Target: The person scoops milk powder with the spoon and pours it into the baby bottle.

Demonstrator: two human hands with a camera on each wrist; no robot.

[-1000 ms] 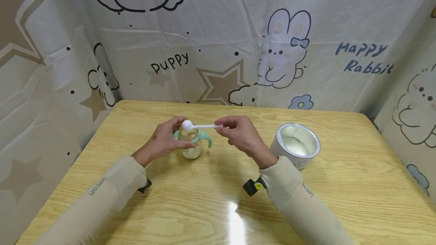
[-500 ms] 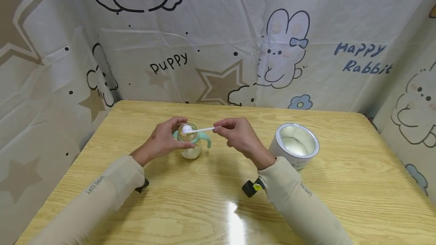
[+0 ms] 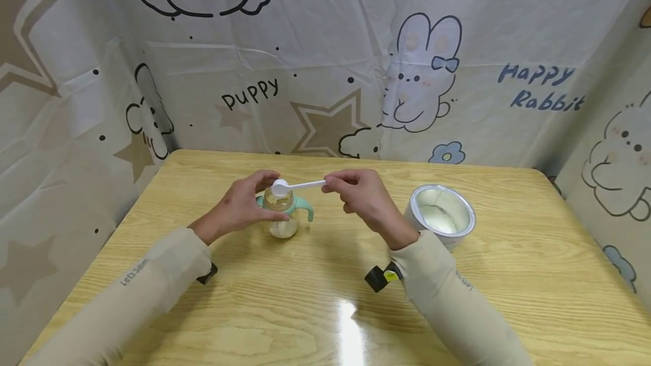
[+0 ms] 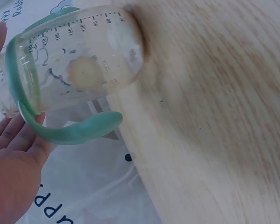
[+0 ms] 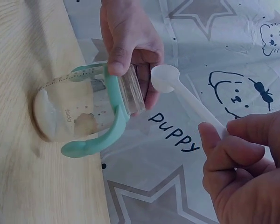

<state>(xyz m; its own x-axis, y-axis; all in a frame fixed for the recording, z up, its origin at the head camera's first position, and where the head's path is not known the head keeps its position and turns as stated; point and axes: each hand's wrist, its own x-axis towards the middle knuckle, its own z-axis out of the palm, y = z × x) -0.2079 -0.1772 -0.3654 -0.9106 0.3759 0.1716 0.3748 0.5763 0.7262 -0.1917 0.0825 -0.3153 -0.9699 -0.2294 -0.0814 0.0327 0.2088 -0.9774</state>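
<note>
A clear baby bottle with a mint-green two-handled collar stands upright on the table, its mouth uncovered. Pale powder or liquid shows at its bottom in the right wrist view. My left hand grips the bottle around its neck, thumb on the near side and fingers behind. Between thumb and fingers, my right hand pinches the handle end of a white measuring scoop. The scoop's bowl is just above the bottle mouth; whether any powder lies in it I cannot tell.
To the right, close by the right forearm, stands an open can with whitish powder inside. The wooden table meets printed cloth walls at the back and sides.
The scoop's bowl dipped down at the bottle mouth half a second ago and is now lifted above it again. My right hand has risen slightly; the left keeps its grip on the bottle.
</note>
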